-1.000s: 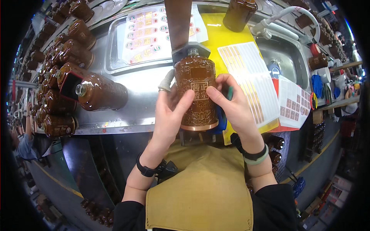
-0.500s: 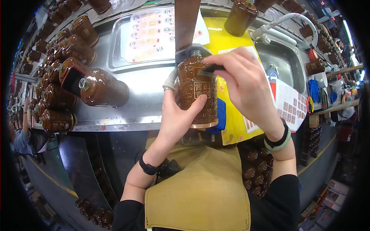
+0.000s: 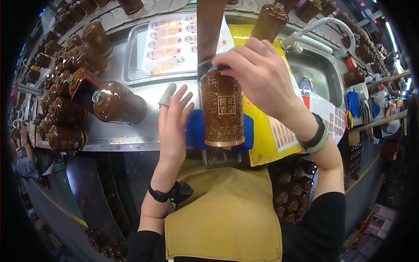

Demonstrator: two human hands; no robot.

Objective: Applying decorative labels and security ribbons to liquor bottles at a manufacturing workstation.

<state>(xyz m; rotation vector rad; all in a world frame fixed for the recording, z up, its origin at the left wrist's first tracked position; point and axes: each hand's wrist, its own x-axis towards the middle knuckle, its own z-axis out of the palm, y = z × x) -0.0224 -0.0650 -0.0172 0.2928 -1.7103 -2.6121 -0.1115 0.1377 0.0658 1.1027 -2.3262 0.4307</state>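
In the middle, a brown glossy bottle (image 3: 223, 111) with a raised pattern and a square gold-coloured panel lies over a blue cloth (image 3: 195, 131), its base toward me. My right hand (image 3: 257, 81) is closed over the bottle's neck end, and a dark flat piece (image 3: 217, 68) shows under its fingers. The neck itself is mostly hidden by that hand. My left hand (image 3: 173, 126) is open beside the bottle, not touching it, fingers apart. A pale finger cot (image 3: 167, 94) covers one of its fingers.
Label sheets (image 3: 168, 41) lie in a metal tray (image 3: 129, 54). Another brown bottle (image 3: 120, 102) and several more crowd the left. A yellow sheet (image 3: 262, 146) with printed papers lies right of the bottle. Beyond are a sink (image 3: 323, 65) and a curved tap (image 3: 327, 22).
My left hand has let go of the bottle and moved left, opening. My right hand has shifted up and left to the neck end. More of the bottle's front and blue cloth shows.
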